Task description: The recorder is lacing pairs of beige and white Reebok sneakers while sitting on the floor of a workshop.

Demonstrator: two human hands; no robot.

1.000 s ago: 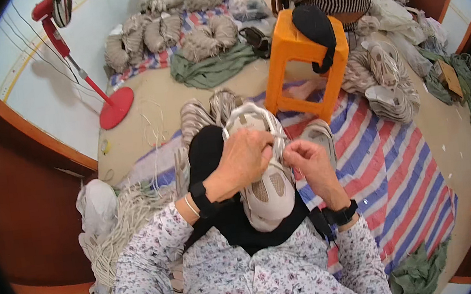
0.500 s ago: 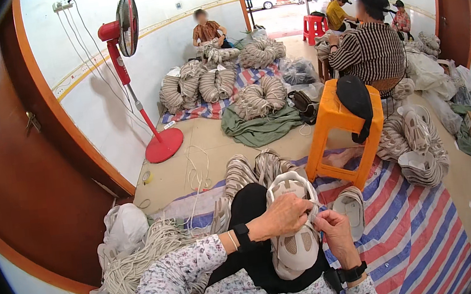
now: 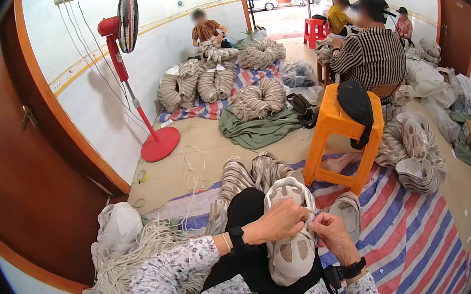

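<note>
A beige and white shoe upper (image 3: 294,250) lies on my lap, toe toward me. My left hand (image 3: 282,221) rests on top of its middle, fingers curled over the lacing area. My right hand (image 3: 329,232) pinches a thin white lace at the shoe's right side, fingertips touching those of the left hand. Both wrists wear black bands. Another shoe upper (image 3: 344,210) lies just right of my knee on the striped mat (image 3: 426,241).
A heap of white laces (image 3: 124,270) lies at my left by a brown door (image 3: 26,194). Stacks of shoe uppers (image 3: 250,174) sit ahead, an orange stool (image 3: 336,141) beyond them. A red standing fan (image 3: 135,83) is by the wall. Several people sit further back among more bundles.
The head has tilted up, so the room beyond now shows more. Both hands stay on the shoe, still working the lace at its middle.
</note>
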